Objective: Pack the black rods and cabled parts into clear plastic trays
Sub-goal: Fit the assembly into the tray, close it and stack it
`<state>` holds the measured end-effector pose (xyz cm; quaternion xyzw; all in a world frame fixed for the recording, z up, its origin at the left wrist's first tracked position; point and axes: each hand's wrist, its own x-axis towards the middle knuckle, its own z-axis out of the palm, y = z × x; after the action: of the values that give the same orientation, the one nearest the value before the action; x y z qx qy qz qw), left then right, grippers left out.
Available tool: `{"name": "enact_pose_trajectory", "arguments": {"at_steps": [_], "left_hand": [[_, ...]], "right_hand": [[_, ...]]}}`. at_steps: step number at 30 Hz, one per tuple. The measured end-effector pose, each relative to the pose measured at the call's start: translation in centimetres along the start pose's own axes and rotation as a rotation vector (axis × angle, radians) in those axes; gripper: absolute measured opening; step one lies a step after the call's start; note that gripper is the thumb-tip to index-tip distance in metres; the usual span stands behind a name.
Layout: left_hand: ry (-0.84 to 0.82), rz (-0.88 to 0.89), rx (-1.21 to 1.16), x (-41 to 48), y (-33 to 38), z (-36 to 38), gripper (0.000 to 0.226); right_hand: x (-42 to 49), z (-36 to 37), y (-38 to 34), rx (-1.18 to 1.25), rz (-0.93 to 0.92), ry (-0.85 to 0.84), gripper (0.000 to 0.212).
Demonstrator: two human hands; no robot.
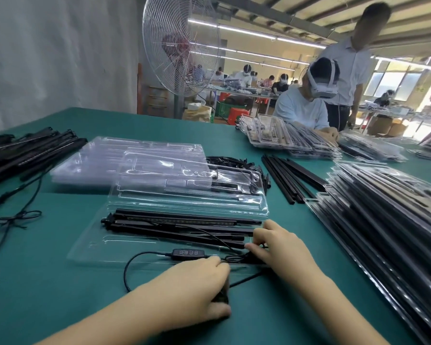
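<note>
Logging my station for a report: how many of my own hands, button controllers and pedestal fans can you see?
Hands: 2 (left hand, right hand)
Button controller on the cable: 1
Pedestal fan: 1
Total: 4

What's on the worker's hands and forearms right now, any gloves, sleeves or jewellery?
Nothing is worn. The left hand and right hand are bare, with no gloves, and no rings show on the fingers in view. The left forearm and right forearm are uncovered to the picture's lower edge: no sleeves, watch, wristband or strap is visible.
</note>
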<state>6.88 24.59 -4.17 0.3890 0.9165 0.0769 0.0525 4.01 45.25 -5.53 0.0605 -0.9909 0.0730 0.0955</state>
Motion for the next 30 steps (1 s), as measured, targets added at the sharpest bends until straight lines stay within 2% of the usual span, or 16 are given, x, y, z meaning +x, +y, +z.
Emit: {"name": "enact_pose_trajectory", "arguments": {"at_steps": [2, 6, 11, 14, 16, 17, 22, 25, 27, 30], "left_hand": [[-0.074, 0.041, -0.098, -1.3, -0.5, -0.9, 0.029], [-0.158, -0.025, -0.134, -3.4, -1.2, -2.1, 0.047], [-0.033, -0.094, 0.137, -2.1, 0.5, -0.7, 0.061], [-0.031, -0.104, 0.246, -1.1, 1.2, -0.4, 0.036], [-0.050, -0.032, 0.154, -1.0, 0.8, -0.5, 0.022], [-0.076, 0.012, 0.082, -1.3, 0.5, -0.8, 0.023], [-0.052, 0.053, -0.139, -1.8, -1.0, -3.0, 0.063], [-0.033, 0.110, -0.153, -1.8, -0.9, -2.5, 0.070], [-0.013, 0.178, -0.103, -1.9, 0.1, -1.3, 0.063], [0.021, 0.297, -0.137, -1.8, 1.5, -0.7, 0.037]], "right_hand": [[0.2, -0.1, 0.1, 0.004, -0.005, -0.023, 0.029], [0.6, -0.2, 0.4, 0.057, -0.006, -0.048, 0.028], [1.3, -0.4, 0.7, 0.082, 0.008, -0.107, 0.030], [1.8, -0.5, 0.6, 0.070, 0.002, -0.139, 0.033], [1.9, -0.5, 0.8, 0.070, -0.009, -0.147, 0.031], [1.9, -0.6, 0.9, 0.069, -0.013, -0.148, 0.030], [1.9, -0.3, 0.2, 0.009, -0.052, -0.172, 0.037], [2.0, 0.1, -0.5, -0.065, -0.071, -0.171, 0.031], [2.4, 0.2, -0.7, -0.086, -0.053, -0.177, 0.032], [2.9, 0.5, -0.9, -0.123, -0.018, -0.190, 0.032]]}}
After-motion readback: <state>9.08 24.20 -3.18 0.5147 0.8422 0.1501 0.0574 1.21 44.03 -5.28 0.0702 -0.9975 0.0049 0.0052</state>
